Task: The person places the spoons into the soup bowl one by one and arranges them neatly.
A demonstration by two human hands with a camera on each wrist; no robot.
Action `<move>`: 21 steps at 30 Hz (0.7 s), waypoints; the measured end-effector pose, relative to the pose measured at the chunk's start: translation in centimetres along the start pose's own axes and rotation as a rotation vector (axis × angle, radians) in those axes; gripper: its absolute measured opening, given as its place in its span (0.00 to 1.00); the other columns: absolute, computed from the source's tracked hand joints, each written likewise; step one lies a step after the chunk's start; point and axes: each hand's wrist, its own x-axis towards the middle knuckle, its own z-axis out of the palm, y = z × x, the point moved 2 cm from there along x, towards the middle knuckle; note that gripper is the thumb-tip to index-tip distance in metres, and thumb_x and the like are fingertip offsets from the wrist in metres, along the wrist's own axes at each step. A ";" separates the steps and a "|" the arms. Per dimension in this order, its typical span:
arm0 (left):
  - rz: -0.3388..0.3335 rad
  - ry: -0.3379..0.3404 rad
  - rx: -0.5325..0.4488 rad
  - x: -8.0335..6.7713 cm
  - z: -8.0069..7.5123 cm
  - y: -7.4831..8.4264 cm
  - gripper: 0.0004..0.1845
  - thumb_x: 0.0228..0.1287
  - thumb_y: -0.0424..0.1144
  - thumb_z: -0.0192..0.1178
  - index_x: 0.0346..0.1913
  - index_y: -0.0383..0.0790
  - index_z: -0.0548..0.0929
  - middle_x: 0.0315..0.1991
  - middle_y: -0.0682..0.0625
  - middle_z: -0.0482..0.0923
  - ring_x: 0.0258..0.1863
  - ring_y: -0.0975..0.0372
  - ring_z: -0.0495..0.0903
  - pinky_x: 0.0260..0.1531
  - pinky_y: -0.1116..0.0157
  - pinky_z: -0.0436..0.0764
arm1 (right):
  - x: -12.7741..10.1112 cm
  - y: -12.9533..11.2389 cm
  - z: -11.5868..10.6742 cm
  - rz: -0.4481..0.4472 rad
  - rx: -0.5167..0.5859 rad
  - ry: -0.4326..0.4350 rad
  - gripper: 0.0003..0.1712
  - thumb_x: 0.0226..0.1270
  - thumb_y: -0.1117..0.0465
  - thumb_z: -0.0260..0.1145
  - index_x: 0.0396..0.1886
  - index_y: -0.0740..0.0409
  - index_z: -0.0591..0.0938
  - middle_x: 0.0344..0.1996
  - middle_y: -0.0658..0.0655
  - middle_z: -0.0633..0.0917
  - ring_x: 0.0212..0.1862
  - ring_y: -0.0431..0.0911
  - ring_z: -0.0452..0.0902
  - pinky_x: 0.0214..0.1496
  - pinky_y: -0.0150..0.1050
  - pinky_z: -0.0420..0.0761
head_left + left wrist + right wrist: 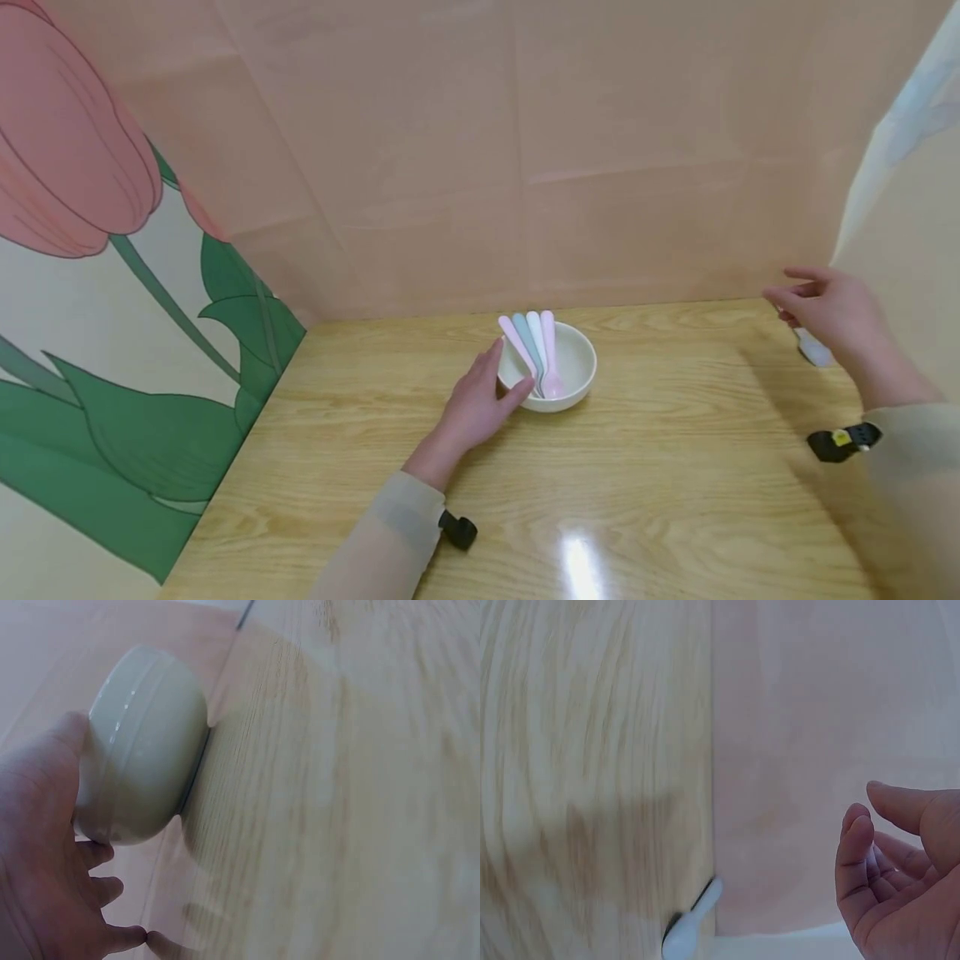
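A white bowl [580,354] stands on the wooden table with several small spoons [550,342] leaning in it, their pink, blue-green and white handles over the far rim. My left hand [474,404] holds the bowl's near left side, thumb at the front and index finger along the left. In the left wrist view, thumb and finger lie against the bowl's wall [150,750], the other fingers apart. My right hand [836,312] hovers at the far right, fingers loosely bent around nothing. Below it a pale spoon [682,937] lies on the table, partly covered by the hand in the head view.
The wooden table [675,467] meets a pinkish-tan sheet [600,167] at its back edge. A panel with painted tulips [75,133] borders the left side. A pale wall [922,250] rises at the right. Each sleeve carries a black wrist device [457,530].
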 end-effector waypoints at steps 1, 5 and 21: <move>0.004 0.001 0.001 0.0 0.0 0.0 0.54 0.80 0.76 0.49 0.93 0.51 0.42 0.90 0.43 0.50 0.87 0.45 0.55 0.81 0.39 0.60 | 0.1 0.3 -0.2 0.000 -0.015 -0.001 0.47 0.85 0.42 0.65 0.82 0.76 0.65 0.40 0.62 0.92 0.29 0.31 0.84 0.31 0.23 0.78; 0.017 0.007 -0.001 -0.1 -0.2 0.3 0.54 0.81 0.74 0.50 0.92 0.47 0.44 0.90 0.43 0.52 0.86 0.45 0.56 0.82 0.40 0.59 | 0.5 1.3 -0.7 0.020 -0.063 -0.002 0.48 0.85 0.41 0.64 0.81 0.78 0.66 0.43 0.70 0.92 0.28 0.33 0.84 0.29 0.23 0.76; 0.030 0.010 -0.016 -0.2 -0.3 0.6 0.54 0.80 0.75 0.49 0.92 0.47 0.44 0.90 0.43 0.51 0.88 0.46 0.52 0.83 0.39 0.56 | 0.9 5.3 -1.2 0.071 -0.171 -0.042 0.44 0.86 0.43 0.62 0.75 0.83 0.69 0.42 0.74 0.91 0.29 0.41 0.85 0.34 0.38 0.76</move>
